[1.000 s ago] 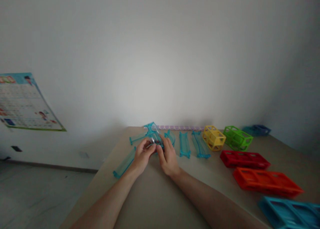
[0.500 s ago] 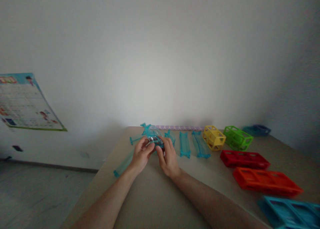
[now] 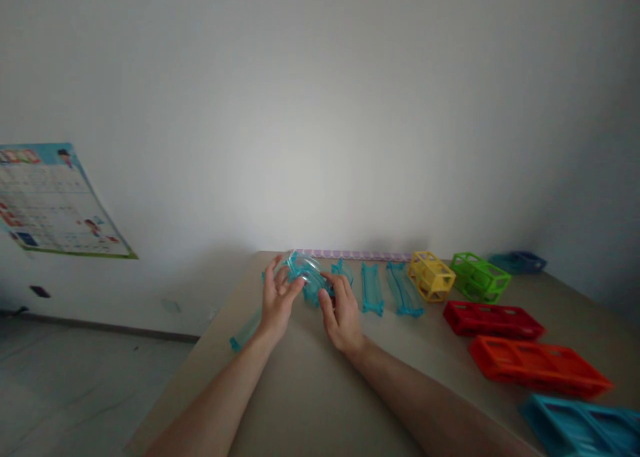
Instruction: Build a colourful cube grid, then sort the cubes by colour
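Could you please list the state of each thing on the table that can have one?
Clear teal piece: held off the table by left hand and right hand.
Teal track: flat, at table edge.
Yellow cage block: tipped, free.
Green cage block: tipped, free.
Red frame: lying flat.
Orange frame: lying flat.

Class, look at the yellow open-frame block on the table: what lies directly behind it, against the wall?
Behind the yellow open-frame block a pale purple strip runs along the table edge at the wall. Its right end disappears behind the block, so where it stops cannot be seen.
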Demonstrator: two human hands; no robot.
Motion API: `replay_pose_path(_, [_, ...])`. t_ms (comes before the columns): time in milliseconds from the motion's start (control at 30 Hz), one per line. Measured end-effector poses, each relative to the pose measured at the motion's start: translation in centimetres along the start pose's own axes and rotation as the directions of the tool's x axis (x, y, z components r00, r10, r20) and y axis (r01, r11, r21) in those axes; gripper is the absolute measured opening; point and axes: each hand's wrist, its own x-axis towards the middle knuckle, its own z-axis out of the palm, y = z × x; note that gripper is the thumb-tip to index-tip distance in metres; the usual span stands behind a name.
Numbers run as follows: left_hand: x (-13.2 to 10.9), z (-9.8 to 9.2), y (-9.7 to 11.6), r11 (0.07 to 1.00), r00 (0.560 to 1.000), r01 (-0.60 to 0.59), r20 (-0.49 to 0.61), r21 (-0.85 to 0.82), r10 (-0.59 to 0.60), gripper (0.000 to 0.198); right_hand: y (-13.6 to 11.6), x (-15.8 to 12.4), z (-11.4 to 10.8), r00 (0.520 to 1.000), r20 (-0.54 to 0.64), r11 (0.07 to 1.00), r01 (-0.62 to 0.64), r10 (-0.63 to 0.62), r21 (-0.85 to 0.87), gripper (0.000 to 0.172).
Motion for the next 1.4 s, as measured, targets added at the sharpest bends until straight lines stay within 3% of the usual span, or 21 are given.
replay_pose_path(167, [0.5,-0.9,0.7,0.973,0.997,-0.082,0.019,0.214,0.08,0.05,-0.2,-0.2,-0.4,1.0,0.018,0.999,0.005,-0.005,-0.032,0.029])
replay_pose_path(333, [-0.3,-1.8,0.6,0.879,0.97,-0.215,0.201,0.426,0.139,0.05,-0.7,-1.6,-2.4,0.997,0.081,0.998,0.004,0.001,-0.062,0.028])
replay_pose_path(500, [-0.6,-1.6,1.6,0.713,0.875,-0.431,0.449,0.553,0.181,0.043,-1.1,-3.5,-5.3,0.981,0.185,0.993,-0.029,0.049,-0.113,0.028])
replay_pose_path(600, [-0.1,-1.8,2.5,0.658,0.809,-0.495,0.577,0.567,0.111,0.046,-1.1,-3.9,-6.3,0.97,0.231,0.983,-0.041,0.082,-0.178,0.025])
replay_pose_path(633, [0.2,-2.1,2.6,0.648,0.808,-0.491,0.583,0.582,0.088,0.048,-1.1,-3.9,-6.5,0.964,0.248,0.976,-0.045,0.099,-0.213,0.023])
replay_pose_path(700, [1.0,-2.8,2.7,0.612,0.873,-0.424,0.48,0.667,0.082,0.041,-1.0,-3.6,-6.7,0.943,0.303,0.954,-0.044,0.138,-0.298,0.02])
replay_pose_path(767, [2.0,-3.9,2.4,0.504,0.967,-0.253,0.23,0.826,0.11,0.022,-1.0,-3.3,-6.8,0.913,0.363,0.922,-0.035,0.187,-0.386,0.02])
replay_pose_path(800, [2.3,-4.4,2.3,0.417,0.988,-0.146,0.112,0.897,0.104,0.017,-1.1,-3.1,-6.8,0.898,0.387,0.906,-0.029,0.21,-0.423,0.021])
replay_pose_path(900, [2.9,-5.7,1.9,0.176,0.996,0.052,-0.038,0.983,-0.079,0.017,-1.3,-2.6,-7.1,0.877,0.413,0.866,-0.007,0.244,-0.499,0.024])
replay_pose_path(967, [2.7,-6.2,1.7,0.141,0.972,0.068,-0.033,0.988,-0.235,0.023,-1.5,-2.5,-7.3,0.894,0.387,0.85,0.014,0.225,-0.526,0.027])
replay_pose_path(1067, [2.4,-6.5,1.6,0.189,0.946,0.064,0.001,0.98,-0.324,0.022,-1.7,-2.4,-7.5,0.945,0.294,0.849,0.036,0.142,-0.528,0.03])
replay_pose_path(1200, [2.5,-5.7,2.3,0.281,0.956,0.086,0.001,0.956,-0.293,0.009,-2.2,-2.4,-7.5,0.969,0.246,0.913,0.13,-0.033,-0.386,0.022])
replay_pose_path(1267, [2.3,-4.4,3.0,0.493,0.964,0.118,0.021,0.862,-0.266,0.017,-2.7,-2.6,-7.2,0.955,0.275,0.936,0.193,-0.11,-0.295,0.018])
replay_pose_path(1333, [1.5,-2.6,3.5,0.879,0.968,0.196,0.058,0.434,-0.244,0.028,-3.4,-2.8,-6.9,0.936,0.316,0.946,0.233,-0.155,-0.226,0.018])
replay_pose_path(1400, [0.4,-0.7,3.7,0.975,0.967,0.221,0.125,0.025,-0.223,0.033,-4.1,-3.1,-6.4,0.916,0.364,0.953,0.247,-0.17,-0.175,0.03])
